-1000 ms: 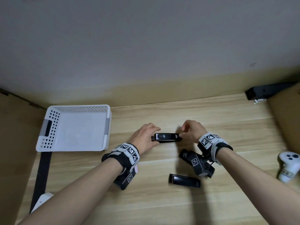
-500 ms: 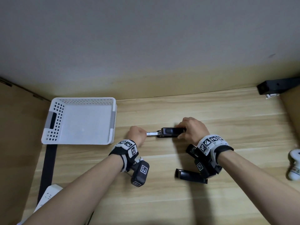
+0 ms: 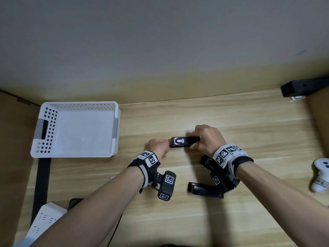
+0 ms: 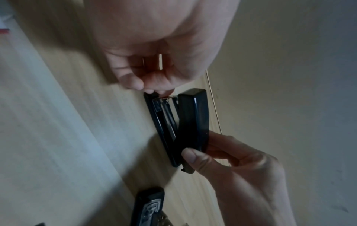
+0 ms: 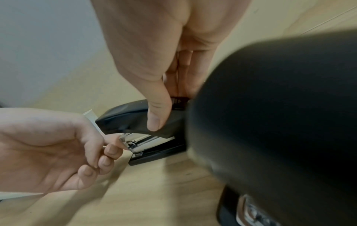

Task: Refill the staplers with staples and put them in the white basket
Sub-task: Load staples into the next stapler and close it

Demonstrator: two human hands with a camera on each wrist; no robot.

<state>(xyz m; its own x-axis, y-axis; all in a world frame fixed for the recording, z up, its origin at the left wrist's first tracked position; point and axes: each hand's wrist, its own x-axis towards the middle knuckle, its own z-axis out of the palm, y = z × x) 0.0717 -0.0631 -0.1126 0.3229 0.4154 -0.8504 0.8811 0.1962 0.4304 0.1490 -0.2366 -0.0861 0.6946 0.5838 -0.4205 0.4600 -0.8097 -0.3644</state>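
Observation:
A black stapler (image 3: 184, 142) lies on the wooden table (image 3: 231, 122), its top arm lifted a little off the base. My right hand (image 3: 193, 143) grips its rear end, thumb on the top arm (image 5: 135, 120). My left hand (image 3: 168, 144) pinches the metal staple tray (image 4: 164, 105) at the stapler's front end; its other fingers are curled. What lies inside the tray is hidden. A second black stapler (image 3: 204, 189) lies shut on the table under my right wrist. The white basket (image 3: 115, 129) stands at the back left with nothing in it.
A white power strip (image 3: 44, 221) and a black strap (image 3: 42, 177) lie at the near left. A white controller (image 3: 320, 175) sits at the right edge. A black bracket (image 3: 302, 88) is at the back right. Brown side walls close in both sides.
The silver tray that stuck out to the left half a second ago now sits almost fully inside the stapler. My left hand has moved right up to the stapler's front.

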